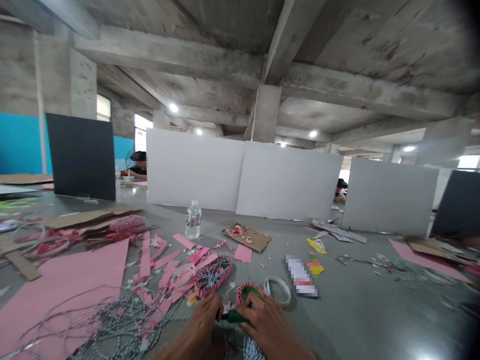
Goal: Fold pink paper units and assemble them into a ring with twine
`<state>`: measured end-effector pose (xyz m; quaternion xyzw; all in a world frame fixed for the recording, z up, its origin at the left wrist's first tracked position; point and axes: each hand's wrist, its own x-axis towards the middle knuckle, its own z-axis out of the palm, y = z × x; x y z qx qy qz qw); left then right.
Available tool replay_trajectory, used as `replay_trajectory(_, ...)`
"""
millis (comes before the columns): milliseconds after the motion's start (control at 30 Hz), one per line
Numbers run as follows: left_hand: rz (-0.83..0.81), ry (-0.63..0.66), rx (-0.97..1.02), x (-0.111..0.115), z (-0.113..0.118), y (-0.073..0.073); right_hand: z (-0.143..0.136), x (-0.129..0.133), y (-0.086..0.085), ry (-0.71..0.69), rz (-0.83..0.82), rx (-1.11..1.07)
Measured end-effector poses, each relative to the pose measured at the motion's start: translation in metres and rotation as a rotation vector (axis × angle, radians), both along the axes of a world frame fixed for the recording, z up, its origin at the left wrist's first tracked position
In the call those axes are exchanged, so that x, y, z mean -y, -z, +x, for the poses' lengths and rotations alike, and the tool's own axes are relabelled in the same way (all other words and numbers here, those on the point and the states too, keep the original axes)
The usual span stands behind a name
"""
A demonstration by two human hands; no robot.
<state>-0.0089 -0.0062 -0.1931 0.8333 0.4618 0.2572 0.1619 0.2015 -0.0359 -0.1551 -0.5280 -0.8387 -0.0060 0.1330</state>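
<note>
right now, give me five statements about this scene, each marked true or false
The bare right hand holds a green-handled tool. True.
The left hand lies flat, far from the tool. False: the bare left hand is curled near its dark end.
A clear plastic bottle stands upright on the grey table. True.
The bottle touches brown cardboard. False: the flat brown cardboard piece lies apart from it.
Tangled dark-and-white cord lies partly over a large flat pink sheet. True.
</note>
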Motion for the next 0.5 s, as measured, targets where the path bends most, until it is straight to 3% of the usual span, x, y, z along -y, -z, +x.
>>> replay_trajectory(67,-0.047,-0.033,-0.040,0.004,0.002,-0.008,0.001,-0.003,0.005,-0.008,0.032,0.009)
replay_trajectory(233,-0.107,-0.056,-0.030,0.016,0.006,-0.029,0.015,-0.009,0.007,0.151,0.190,0.058)
replay_trajectory(300,-0.097,-0.084,-0.025,0.018,0.007,-0.034,0.015,-0.009,0.004,0.122,0.219,0.048)
replay_trajectory(400,-0.085,-0.142,-0.014,0.016,0.005,-0.037,0.009,-0.009,0.001,0.056,0.157,0.055)
replay_trajectory(500,-0.074,-0.139,0.056,0.012,0.001,-0.033,0.006,-0.010,0.002,0.095,0.112,-0.006)
